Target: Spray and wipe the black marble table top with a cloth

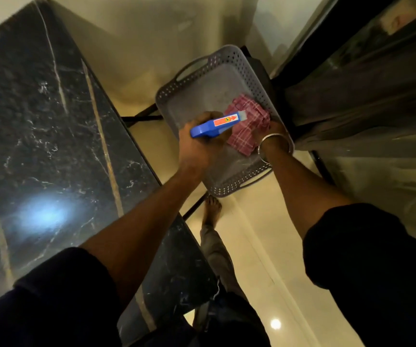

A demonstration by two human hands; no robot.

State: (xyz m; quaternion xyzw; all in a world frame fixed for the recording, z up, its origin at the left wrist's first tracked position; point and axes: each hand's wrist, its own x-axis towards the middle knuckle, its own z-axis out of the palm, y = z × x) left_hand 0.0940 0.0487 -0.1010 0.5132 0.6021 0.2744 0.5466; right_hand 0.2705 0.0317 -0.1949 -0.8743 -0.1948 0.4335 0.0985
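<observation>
Cloth (249,121): pink check, crumpled on the floor of grey perforated basket (217,78), just beyond and left of right hand (274,132). Touched at its near-right edge by that hand. Fingers hidden under the fabric, so cannot tell whether pinching it or only resting on it.

Left hand (202,144): curled tight round blue spray bottle (217,123), nozzle tip pointing away and rightward, over the cloth. Long axis of bottle running from this grip toward the right hand.

Black marble table top (39,134): well to the left of both grips, outside the basket, long edge running away from the body. Nearer the left hand than the right.

Judged step: collecting tools, spraying and wiping not yet begun. Next move probably a leftward swing, bottle hand leading, with cloth lifted clear of the basket wall first.
</observation>
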